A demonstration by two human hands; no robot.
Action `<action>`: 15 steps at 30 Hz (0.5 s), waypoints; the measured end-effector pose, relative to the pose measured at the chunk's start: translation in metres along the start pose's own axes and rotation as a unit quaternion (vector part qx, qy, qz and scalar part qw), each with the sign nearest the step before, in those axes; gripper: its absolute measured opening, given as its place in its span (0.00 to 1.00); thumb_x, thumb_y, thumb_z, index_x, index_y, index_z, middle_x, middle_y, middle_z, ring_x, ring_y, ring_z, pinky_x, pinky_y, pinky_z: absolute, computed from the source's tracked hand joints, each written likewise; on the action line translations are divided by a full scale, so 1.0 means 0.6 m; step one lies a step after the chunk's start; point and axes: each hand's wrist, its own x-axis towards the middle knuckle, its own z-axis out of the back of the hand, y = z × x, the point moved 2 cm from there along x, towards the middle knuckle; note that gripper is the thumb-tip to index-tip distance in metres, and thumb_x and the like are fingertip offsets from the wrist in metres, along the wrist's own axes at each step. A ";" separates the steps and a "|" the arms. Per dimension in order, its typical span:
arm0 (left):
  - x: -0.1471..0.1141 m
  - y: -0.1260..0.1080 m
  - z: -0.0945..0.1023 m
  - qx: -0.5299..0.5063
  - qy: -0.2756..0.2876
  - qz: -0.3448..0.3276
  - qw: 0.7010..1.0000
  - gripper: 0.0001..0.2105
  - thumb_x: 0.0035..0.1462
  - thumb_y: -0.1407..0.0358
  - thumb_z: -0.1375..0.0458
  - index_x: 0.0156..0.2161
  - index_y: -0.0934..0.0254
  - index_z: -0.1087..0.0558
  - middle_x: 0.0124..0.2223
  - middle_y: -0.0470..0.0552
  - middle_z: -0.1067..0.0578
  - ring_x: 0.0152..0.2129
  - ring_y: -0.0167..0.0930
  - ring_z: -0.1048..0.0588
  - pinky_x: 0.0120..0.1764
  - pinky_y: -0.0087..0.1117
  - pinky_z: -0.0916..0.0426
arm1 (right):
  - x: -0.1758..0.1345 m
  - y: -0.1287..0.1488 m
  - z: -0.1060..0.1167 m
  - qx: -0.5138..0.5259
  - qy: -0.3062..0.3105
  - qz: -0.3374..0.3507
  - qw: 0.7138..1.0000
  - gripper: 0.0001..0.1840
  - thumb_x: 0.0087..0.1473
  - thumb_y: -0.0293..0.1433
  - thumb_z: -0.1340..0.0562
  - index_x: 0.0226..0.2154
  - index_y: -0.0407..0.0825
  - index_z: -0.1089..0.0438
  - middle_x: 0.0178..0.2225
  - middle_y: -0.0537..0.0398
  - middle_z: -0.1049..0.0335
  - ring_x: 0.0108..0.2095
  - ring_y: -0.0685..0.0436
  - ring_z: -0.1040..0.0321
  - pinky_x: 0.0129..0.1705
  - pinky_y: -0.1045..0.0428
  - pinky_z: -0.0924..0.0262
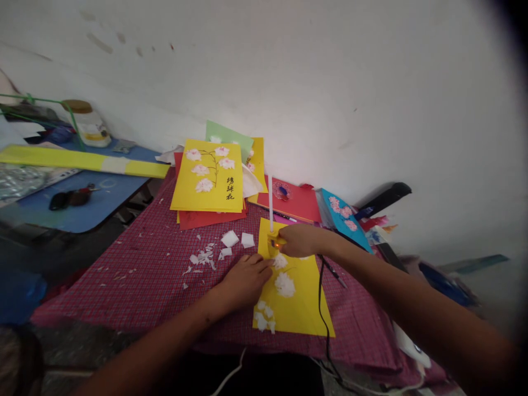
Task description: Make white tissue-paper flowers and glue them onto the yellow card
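Observation:
My right hand (299, 241) grips a small yellow hot glue gun (272, 240), with an orange light glowing on it. A long white glue stick (270, 203) sticks up out of its back. Below lies a sheet of yellow paper (305, 305) bearing white paper flowers (284, 285) and thin drawn stems. The gun's nozzle is hidden near the upper flowers. My left hand (246, 278) rests flat with fingers stretched at the sheet's left edge. Small white paper petals (264, 318) lie on the lower left corner of the sheet.
White paper scraps (206, 257) are scattered on the checked red tablecloth (140, 275). Finished yellow flower cards (206, 203) are stacked behind. A red folder (303, 201) and a blue card (344, 220) stand at the back right. The gun's black cord (320, 302) crosses the sheet.

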 end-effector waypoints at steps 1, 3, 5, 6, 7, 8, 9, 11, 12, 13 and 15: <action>0.000 0.000 -0.001 -0.001 -0.001 0.001 1.000 0.14 0.63 0.69 0.48 0.52 0.62 0.29 0.63 0.52 0.32 0.53 0.40 0.34 0.50 0.40 0.40 | -0.002 0.000 0.001 0.002 0.002 0.000 1.000 0.18 0.53 0.32 0.42 0.42 0.41 0.24 0.40 0.34 0.21 0.38 0.34 0.23 0.32 0.49 0.39; 0.000 0.001 -0.002 -0.002 0.002 0.001 1.000 0.14 0.62 0.69 0.48 0.53 0.62 0.29 0.63 0.52 0.32 0.53 0.40 0.35 0.50 0.41 0.40 | -0.006 0.001 0.004 0.010 0.013 -0.002 1.000 0.17 0.53 0.31 0.42 0.41 0.41 0.24 0.36 0.37 0.21 0.33 0.37 0.24 0.30 0.50 0.40; 0.000 0.001 -0.003 0.001 0.006 0.002 1.000 0.15 0.62 0.69 0.47 0.53 0.62 0.30 0.64 0.52 0.33 0.53 0.40 0.35 0.51 0.41 0.40 | -0.007 0.001 0.005 0.017 0.023 -0.003 1.000 0.16 0.53 0.30 0.42 0.40 0.40 0.25 0.31 0.40 0.21 0.28 0.40 0.25 0.27 0.51 0.41; 0.000 0.001 -0.003 0.002 0.008 0.003 1.000 0.14 0.62 0.69 0.47 0.53 0.62 0.30 0.64 0.51 0.33 0.54 0.40 0.35 0.51 0.41 0.40 | -0.006 0.001 0.005 0.019 0.023 -0.004 1.000 0.15 0.53 0.30 0.42 0.40 0.40 0.25 0.30 0.41 0.21 0.27 0.40 0.25 0.26 0.51 0.41; 0.000 0.001 -0.003 0.004 0.010 0.002 1.000 0.15 0.62 0.69 0.47 0.53 0.62 0.30 0.64 0.51 0.33 0.54 0.40 0.35 0.51 0.41 0.40 | -0.005 0.001 0.005 0.018 0.019 -0.004 1.000 0.15 0.53 0.30 0.42 0.40 0.40 0.25 0.30 0.40 0.21 0.27 0.40 0.25 0.26 0.51 0.42; 0.000 0.001 -0.002 0.004 0.011 0.002 1.000 0.15 0.62 0.69 0.47 0.53 0.62 0.30 0.64 0.51 0.33 0.54 0.40 0.35 0.51 0.41 0.40 | -0.003 0.000 0.005 0.017 0.012 -0.003 1.000 0.15 0.53 0.30 0.42 0.40 0.40 0.25 0.32 0.39 0.21 0.29 0.39 0.25 0.27 0.51 0.41; -0.001 0.001 -0.001 0.004 0.010 0.003 1.000 0.15 0.62 0.69 0.47 0.53 0.62 0.30 0.64 0.51 0.33 0.54 0.40 0.35 0.50 0.41 0.40 | -0.002 -0.001 0.004 0.015 0.004 -0.002 1.000 0.15 0.53 0.30 0.42 0.40 0.41 0.25 0.34 0.38 0.21 0.31 0.38 0.25 0.28 0.50 0.41; -0.001 0.000 0.000 0.000 0.009 0.002 1.000 0.15 0.62 0.69 0.47 0.53 0.62 0.30 0.64 0.52 0.32 0.54 0.40 0.35 0.51 0.41 0.40 | 0.002 -0.004 0.002 0.011 -0.008 0.001 1.000 0.15 0.54 0.31 0.42 0.40 0.41 0.25 0.38 0.35 0.22 0.35 0.36 0.24 0.30 0.50 0.41; -0.001 0.000 0.001 -0.001 0.007 0.001 1.000 0.15 0.62 0.70 0.47 0.53 0.63 0.30 0.63 0.52 0.32 0.54 0.40 0.35 0.50 0.41 0.40 | 0.003 -0.006 0.001 0.011 -0.012 0.002 1.000 0.16 0.54 0.31 0.42 0.40 0.41 0.25 0.39 0.35 0.22 0.36 0.36 0.24 0.31 0.50 0.41; -0.001 0.000 0.001 -0.002 0.004 0.002 1.000 0.15 0.62 0.70 0.47 0.53 0.63 0.30 0.63 0.52 0.32 0.54 0.40 0.35 0.50 0.41 0.40 | 0.004 -0.008 0.001 0.011 -0.014 0.003 1.000 0.16 0.55 0.32 0.42 0.40 0.41 0.25 0.40 0.35 0.22 0.36 0.36 0.24 0.31 0.50 0.41; -0.001 0.000 0.001 -0.001 0.003 0.001 1.000 0.15 0.62 0.69 0.47 0.53 0.63 0.30 0.63 0.53 0.32 0.54 0.40 0.35 0.50 0.40 0.40 | 0.004 -0.013 0.001 0.013 -0.017 0.006 1.000 0.16 0.56 0.32 0.43 0.40 0.41 0.25 0.39 0.36 0.22 0.35 0.38 0.25 0.30 0.51 0.41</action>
